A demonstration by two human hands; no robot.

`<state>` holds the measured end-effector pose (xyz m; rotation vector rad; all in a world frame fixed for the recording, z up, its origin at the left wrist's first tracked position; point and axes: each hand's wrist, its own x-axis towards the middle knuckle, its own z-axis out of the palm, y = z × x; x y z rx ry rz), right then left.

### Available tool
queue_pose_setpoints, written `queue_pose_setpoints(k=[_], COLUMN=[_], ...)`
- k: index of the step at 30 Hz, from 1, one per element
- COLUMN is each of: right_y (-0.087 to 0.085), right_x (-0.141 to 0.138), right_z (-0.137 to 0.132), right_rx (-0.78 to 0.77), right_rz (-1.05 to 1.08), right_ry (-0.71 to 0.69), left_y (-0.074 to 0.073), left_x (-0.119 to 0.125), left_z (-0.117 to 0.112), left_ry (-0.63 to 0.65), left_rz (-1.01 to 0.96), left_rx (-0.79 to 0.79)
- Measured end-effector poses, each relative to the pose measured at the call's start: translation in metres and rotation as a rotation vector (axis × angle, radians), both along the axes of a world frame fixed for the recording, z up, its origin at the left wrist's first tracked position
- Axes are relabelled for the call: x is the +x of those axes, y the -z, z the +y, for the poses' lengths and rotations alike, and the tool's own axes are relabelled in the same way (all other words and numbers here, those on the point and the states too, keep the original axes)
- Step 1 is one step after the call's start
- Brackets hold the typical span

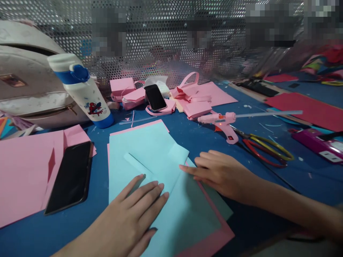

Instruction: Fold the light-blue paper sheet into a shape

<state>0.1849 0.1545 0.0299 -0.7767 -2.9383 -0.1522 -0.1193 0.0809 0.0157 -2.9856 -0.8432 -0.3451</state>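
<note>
A light blue sheet of paper (139, 139) lies on the table with a folded piece of the same colour on it. Across that folded paper, my left hand (134, 210) rests flat, fingers stretched out and holding nothing. My right hand (221, 173) touches the folded edge at the right with its outstretched index finger, while its other fingers curl loosely around nothing. A narrow folded flap (138, 164) stands slightly raised beyond my left fingertips. Pink paper (211, 242) shows from beneath the blue sheets at the lower right.
A pink glue gun (223, 123) with a clear stick stands beyond my right hand, beside red-and-yellow-handled pliers (270, 148). At left are a black phone (71, 175), pink sheets (24, 171), a bottle (83, 89) and a backpack (29, 82). Pink paper boxes (134, 96) sit behind.
</note>
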Motion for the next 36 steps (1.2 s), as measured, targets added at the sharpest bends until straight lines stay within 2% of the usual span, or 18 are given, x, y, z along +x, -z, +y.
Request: queue_pose_setpoints(k=[6,13,16,21,23,26,31,36], right_y=[-0.004,-0.002,-0.006,-0.024,-0.029,-0.034,-0.034,-0.033], right_x=[0.010,0.009,0.004,-0.014,-0.023,-0.036,-0.053,-0.062], right_z=[0.007,0.003,-0.001,-0.007,-0.009,-0.013,-0.011,0.004], right_rx=[0.009,0.090,0.109,0.077,0.084,0.054,-0.099,-0.221], right_rz=[0.007,-0.059,-0.094,-0.082,-0.022,0.062,0.135,0.188], right_ry=[0.100,0.158,0.193,0.252,0.227,0.117,-0.079,-0.152], left_y=[-0.016,-0.008,-0.011,-0.012,-0.009,-0.003,0.000,0.000], left_x=[0.001,0.000,0.001,-0.004,-0.006,-0.008,-0.004,-0.004], left_z=[-0.001,-0.011,-0.009,0.004,0.009,0.014,0.016,0.014], left_ry=[0.011,-0.099,-0.081,-0.018,-0.040,-0.107,-0.151,-0.164], left_rz=[0.075,-0.001,-0.018,-0.104,-0.143,-0.152,-0.158,-0.242], left_rx=[-0.016,0.022,0.013,-0.081,-0.096,-0.075,-0.027,-0.028])
